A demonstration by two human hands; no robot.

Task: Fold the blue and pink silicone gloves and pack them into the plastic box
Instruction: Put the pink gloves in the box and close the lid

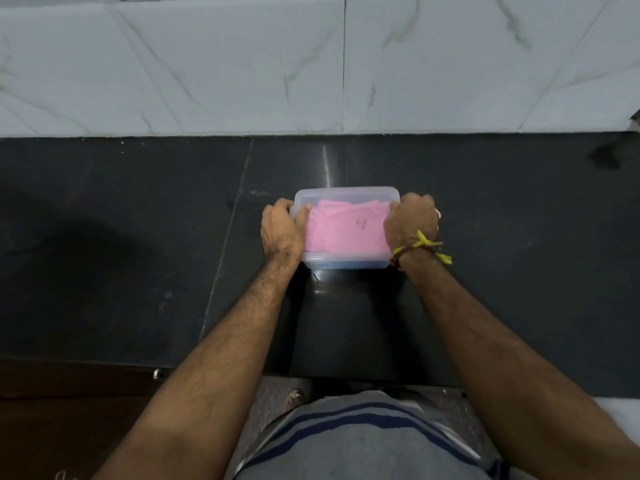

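Note:
A clear plastic box (pixel 346 194) stands on the dark counter in the middle of the view. Folded pink glove (pixel 346 230) fills its top, and a strip of blue glove (pixel 343 264) shows through the near wall underneath. My left hand (pixel 282 232) grips the box's left end, thumb over the rim. My right hand (pixel 410 221), with a yellow thread at the wrist, grips the right end. Whether a lid sits on the box is unclear.
The dark stone counter (pixel 138 220) runs left and right, with a seam left of the box. A grey marble-tiled wall (pixel 242 64) rises right behind it. A brown wooden cabinet front (pixel 69 410) is at the lower left. The counter's near edge lies just below the box.

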